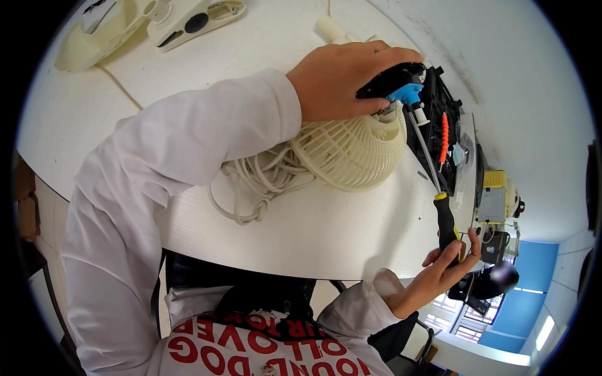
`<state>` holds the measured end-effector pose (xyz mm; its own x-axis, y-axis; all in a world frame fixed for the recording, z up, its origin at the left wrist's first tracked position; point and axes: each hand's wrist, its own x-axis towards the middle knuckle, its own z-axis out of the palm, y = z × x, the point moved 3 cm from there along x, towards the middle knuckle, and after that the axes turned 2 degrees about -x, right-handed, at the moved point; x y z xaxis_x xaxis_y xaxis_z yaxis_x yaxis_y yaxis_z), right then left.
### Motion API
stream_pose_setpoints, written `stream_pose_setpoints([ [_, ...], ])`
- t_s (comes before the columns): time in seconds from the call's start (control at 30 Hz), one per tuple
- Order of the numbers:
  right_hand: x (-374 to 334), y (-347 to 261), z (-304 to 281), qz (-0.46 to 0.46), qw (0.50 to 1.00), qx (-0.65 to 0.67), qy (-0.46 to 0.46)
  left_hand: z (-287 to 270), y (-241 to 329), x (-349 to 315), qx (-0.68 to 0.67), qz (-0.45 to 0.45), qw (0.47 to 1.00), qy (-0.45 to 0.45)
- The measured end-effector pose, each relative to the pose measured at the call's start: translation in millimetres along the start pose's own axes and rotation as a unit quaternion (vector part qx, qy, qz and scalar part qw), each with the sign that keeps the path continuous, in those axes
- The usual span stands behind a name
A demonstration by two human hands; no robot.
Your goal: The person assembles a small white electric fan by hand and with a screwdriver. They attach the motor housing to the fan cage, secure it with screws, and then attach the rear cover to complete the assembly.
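Observation:
My left hand (348, 78) is closed around a black part (392, 80) with a bright blue piece (407, 94) on its side, held above a cream slotted fan housing (360, 156). My right hand (439, 276) grips a screwdriver (444, 220) by its black and yellow handle, fingers curled at the handle's end. Its long metal shaft slants up toward the blue piece. Whether the tip touches a screw is too small to tell. A small cream stub (421, 116) sticks out beside the blue piece. A bundled white cord (260, 182) lies left of the fan housing.
An opened black tool case (433, 100) lies on the right, with an orange flexible shaft (444, 138) in it. A cream fan base (194, 24) and a cream shell (94, 41) sit at the far left of the white table (301, 241). Another person (486, 282) is in the background.

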<state>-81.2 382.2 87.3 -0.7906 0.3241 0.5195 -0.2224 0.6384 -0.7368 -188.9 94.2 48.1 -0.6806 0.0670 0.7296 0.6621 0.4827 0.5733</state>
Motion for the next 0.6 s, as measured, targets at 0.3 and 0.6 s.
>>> stream_pose_setpoints([
  [0.3, -5.9, -14.0, 1.7, -0.132, 0.991, -0.013, -0.013, -0.4, -0.2, -0.7, -0.005, -0.003, 1.000, 0.003],
  [0.6, -1.1, 7.3, -3.1, -0.045, 0.999, -0.027, 0.011, -4.4, 7.0, 0.9, -0.020, -0.042, 0.999, -0.025],
])
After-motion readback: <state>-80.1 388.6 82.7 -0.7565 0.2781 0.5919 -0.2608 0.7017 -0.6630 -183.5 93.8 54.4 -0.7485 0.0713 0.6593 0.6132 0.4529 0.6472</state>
